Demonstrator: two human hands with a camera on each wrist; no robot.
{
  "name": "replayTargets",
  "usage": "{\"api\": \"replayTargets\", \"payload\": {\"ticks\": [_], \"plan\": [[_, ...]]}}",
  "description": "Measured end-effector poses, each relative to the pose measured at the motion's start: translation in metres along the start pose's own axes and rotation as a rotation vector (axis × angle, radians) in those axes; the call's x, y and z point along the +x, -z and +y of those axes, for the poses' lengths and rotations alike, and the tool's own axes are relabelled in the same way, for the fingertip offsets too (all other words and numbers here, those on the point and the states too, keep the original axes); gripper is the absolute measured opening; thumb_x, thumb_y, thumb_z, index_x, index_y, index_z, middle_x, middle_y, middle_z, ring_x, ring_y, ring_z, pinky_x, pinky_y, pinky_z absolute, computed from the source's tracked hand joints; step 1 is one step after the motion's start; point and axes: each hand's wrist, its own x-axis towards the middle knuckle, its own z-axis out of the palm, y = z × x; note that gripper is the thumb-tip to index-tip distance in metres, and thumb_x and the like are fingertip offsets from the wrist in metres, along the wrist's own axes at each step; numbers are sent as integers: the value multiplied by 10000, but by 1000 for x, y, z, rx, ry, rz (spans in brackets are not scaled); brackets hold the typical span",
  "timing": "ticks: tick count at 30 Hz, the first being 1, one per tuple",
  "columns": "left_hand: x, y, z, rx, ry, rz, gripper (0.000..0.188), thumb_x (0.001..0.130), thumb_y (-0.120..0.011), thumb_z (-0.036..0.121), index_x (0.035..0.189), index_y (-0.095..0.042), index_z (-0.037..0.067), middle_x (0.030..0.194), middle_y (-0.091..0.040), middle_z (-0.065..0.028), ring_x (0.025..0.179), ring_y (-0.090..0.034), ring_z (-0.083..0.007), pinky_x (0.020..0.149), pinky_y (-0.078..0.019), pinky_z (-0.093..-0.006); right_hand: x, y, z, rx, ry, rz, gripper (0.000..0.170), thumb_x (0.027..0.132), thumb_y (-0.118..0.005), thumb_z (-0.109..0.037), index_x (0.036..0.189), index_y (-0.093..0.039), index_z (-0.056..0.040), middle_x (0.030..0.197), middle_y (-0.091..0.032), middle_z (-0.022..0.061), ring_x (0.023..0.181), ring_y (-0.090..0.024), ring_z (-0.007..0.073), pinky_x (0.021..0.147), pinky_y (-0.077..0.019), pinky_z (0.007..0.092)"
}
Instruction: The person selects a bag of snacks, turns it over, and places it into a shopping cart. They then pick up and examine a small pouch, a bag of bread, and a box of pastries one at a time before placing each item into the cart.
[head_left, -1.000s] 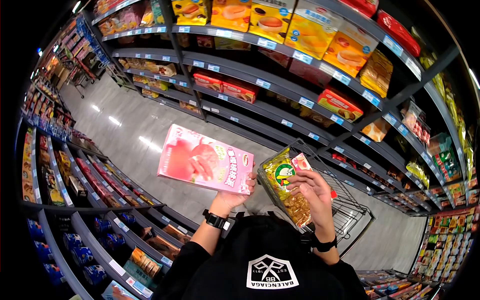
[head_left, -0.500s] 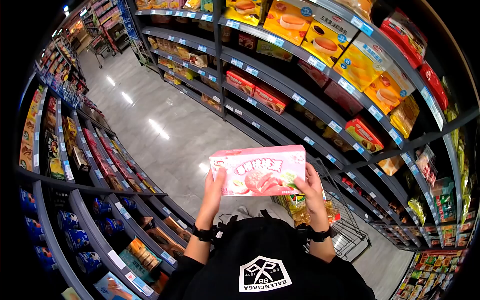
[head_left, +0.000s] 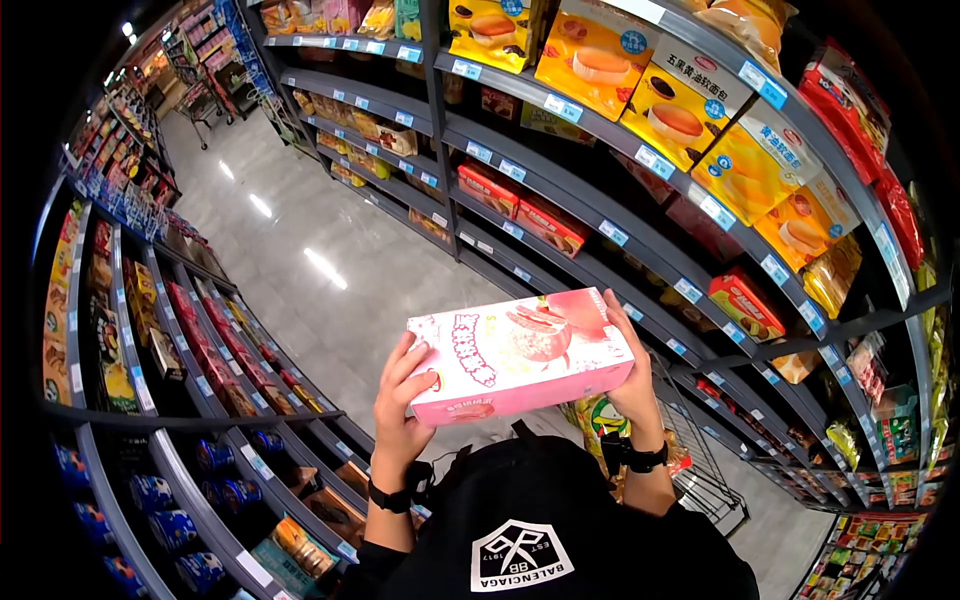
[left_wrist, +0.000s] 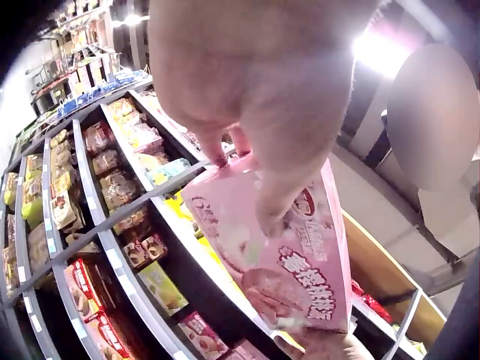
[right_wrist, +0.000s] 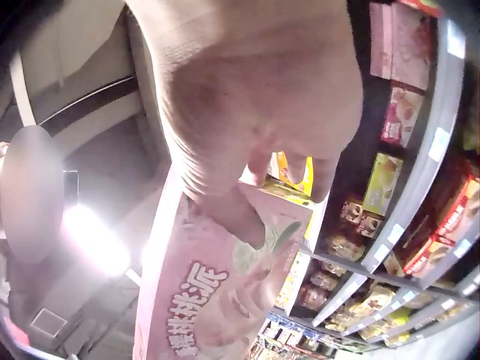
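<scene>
A pink box [head_left: 525, 345] with pictures of round pastries is held in front of the chest, its large printed face turned upward and one long pink side toward the body. My left hand [head_left: 400, 400] grips its left end, fingers over the top edge. At the right end my right hand [head_left: 632, 375] holds the box. In the left wrist view the left thumb lies on the printed face of the box [left_wrist: 281, 247]. The right wrist view shows the right hand [right_wrist: 262, 97] with its thumb on the box [right_wrist: 202, 292] and fingers behind it.
Below and right of the box stands a wire shopping cart [head_left: 715, 490] with a green-and-yellow package [head_left: 605, 418]. Shelves of yellow bread packages [head_left: 680, 105] and red boxes [head_left: 552, 226] rise ahead. Blue cans [head_left: 172, 528] fill shelves at lower left. A second cart [head_left: 203, 100] stands far down the aisle.
The left hand held the pink box alone at first; the right hand has come from over the cart to its other end. The box has since tipped, turning its large face upward.
</scene>
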Motion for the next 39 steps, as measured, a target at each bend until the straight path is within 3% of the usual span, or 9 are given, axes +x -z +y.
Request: {"api": "replayTargets", "payload": {"ticks": [4,6,8,15,18,19,23,27,39], "plan": [[43,-12,-18,-75,199,-94,657,705,-868,123,1267,-536,51,1269,-625,-159,1188,-598,-328,1009,-464,-432,44,12,26,74,-50,-117,775,653,-871,-43,1349,-530,-66,1489,-463,160,1387,-439,273,1111,-374,374],[68,-27,-23,-461,607,57,713,753,-831,125,1360,-469,36,1235,-630,-152,1136,-614,-256,987,-475,-395,60,14,48,484,-424,-214,795,641,-878,-25,1344,-506,-32,1367,-543,101,1253,-533,201,1060,-415,344],[92,-44,-39,-481,800,13,569,917,-684,153,1408,-434,10,1247,-614,-141,1120,-593,-176,966,-465,-311,81,5,60,600,-413,-100,736,779,-785,-87,1419,-427,-21,1301,-557,98,1179,-554,165,1018,-446,317],[150,-87,-110,-716,942,6,420,1041,-507,270,1333,-508,-32,1242,-613,-104,1129,-591,-150,976,-470,-293,129,10,117,1106,-681,24,535,928,-592,-327,1351,-511,-10,1263,-611,151,1105,-625,218,963,-507,336],[166,-97,-125,-850,923,-64,404,1038,-513,289,1301,-511,-18,1180,-624,-83,1096,-604,-142,956,-484,-294,158,5,52,807,-954,363,430,930,-605,-399,1170,-616,-42,1111,-685,129,967,-674,239,884,-546,353],[172,-104,-126,-831,924,-33,393,1033,-522,302,1274,-510,-8,1118,-627,-64,1045,-618,-140,921,-498,-287,149,1,128,1473,-1165,190,412,916,-624,-461,1049,-647,-71,1003,-708,100,883,-686,249,808,-568,371],[203,-107,-139,-857,1003,-222,374,1027,-536,277,1277,-515,0,1132,-611,-63,1038,-599,-135,912,-483,-269,120,-23,198,2167,-892,-226,469,890,-640,-492,1099,-667,-73,1031,-707,118,875,-678,266,796,-558,401],[221,-122,-160,-851,892,-227,402,1001,-569,231,1315,-511,-13,1214,-595,-87,1116,-551,-140,984,-428,-288,136,-27,143,1447,-919,423,456,902,-684,-331,1256,-593,-58,1173,-665,94,1086,-640,255,955,-511,398],[240,-138,-220,-836,847,-802,708,913,-684,67,1507,-304,-2,1299,-596,-133,1134,-603,-168,974,-488,-307,105,-68,93,937,-428,939,583,905,-654,-108,1431,-426,-2,1341,-575,105,1212,-574,194,1025,-458,338]]}}
